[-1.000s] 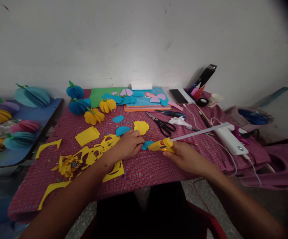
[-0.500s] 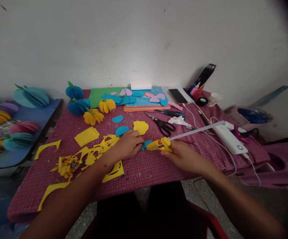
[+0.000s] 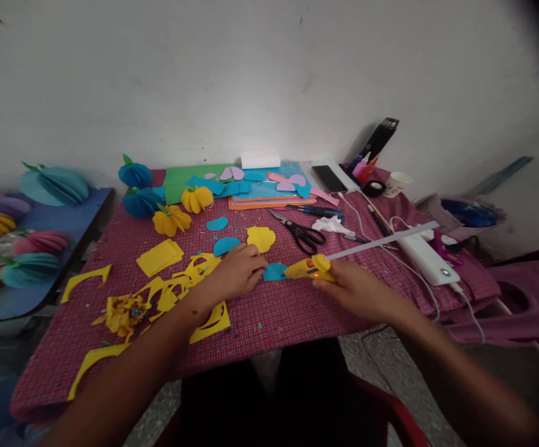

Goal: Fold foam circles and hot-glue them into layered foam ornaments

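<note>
Seems, by judgement, to be at the gluing step: holds the yellow glue gun to the blue paper piece, on or just over the worktop, nearer the near edge than the far and about midway between left and right edges. Calls, most likely, for a steady nozzle and an even squeeze, with the paper kept from sliding or lifting, and for bare skin kept clear of a probably hot tip.

Slants in from the near left corner with the left hand, forearm across the yellow scraps, knuckles up. Bends the left fingers close together, apparently pinching the left end of the paper; cannot tell how firmly. Slants in from the near right with the right hand, wrist low over the worktop. Wraps the right fingers round the gun's grip without visible gap; cannot make out the trigger. Points the nozzle leftward at the paper's right end; cannot tell whether touching. Trails a long glue stick behind, toward the right edge.

Shows, toward the far edge, two blue half-rounds, a yellow cutout and black-handled scissors.
</note>
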`<state>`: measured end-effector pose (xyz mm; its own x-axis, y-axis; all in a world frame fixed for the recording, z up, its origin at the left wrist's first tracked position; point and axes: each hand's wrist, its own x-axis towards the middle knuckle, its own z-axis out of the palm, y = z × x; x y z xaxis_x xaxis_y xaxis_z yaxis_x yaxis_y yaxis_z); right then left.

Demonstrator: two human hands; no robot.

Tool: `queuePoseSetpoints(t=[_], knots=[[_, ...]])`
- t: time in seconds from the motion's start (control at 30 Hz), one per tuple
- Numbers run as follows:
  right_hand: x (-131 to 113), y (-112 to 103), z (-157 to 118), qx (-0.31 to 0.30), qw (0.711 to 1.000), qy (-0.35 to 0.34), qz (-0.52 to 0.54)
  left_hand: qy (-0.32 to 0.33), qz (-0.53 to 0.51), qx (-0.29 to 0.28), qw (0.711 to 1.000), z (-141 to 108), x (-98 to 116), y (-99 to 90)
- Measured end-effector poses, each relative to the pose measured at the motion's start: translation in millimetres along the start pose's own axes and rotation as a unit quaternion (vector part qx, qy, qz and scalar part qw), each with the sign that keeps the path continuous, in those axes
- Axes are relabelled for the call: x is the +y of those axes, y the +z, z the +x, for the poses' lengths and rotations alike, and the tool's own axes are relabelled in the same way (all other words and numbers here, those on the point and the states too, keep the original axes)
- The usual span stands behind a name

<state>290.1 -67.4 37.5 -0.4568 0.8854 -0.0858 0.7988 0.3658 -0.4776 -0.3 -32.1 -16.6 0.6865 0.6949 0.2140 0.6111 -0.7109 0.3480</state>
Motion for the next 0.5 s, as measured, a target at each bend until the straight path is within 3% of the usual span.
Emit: queuePoseSetpoints(t=[0.13,0.33,0.4,0.5], knots=[[20,-14,-15,0.039,0.991,0.042,0.124,0.001,-0.003,-0.004,1.000,0,-1,-0.3],[82,-29,-32,0.102,0.917,0.211,0.322,-0.001,-0.017,0.003,1.000,0,-5,2.8],[108,-32,-35,0.137,0.902,0.243,0.330,0.001,-0.025,0.008,1.000,0,-6,3.7],[140,-34,-39,0.188,0.910,0.248,0.274,0.001,-0.041,0.016,0.999,0,-7,4.1]])
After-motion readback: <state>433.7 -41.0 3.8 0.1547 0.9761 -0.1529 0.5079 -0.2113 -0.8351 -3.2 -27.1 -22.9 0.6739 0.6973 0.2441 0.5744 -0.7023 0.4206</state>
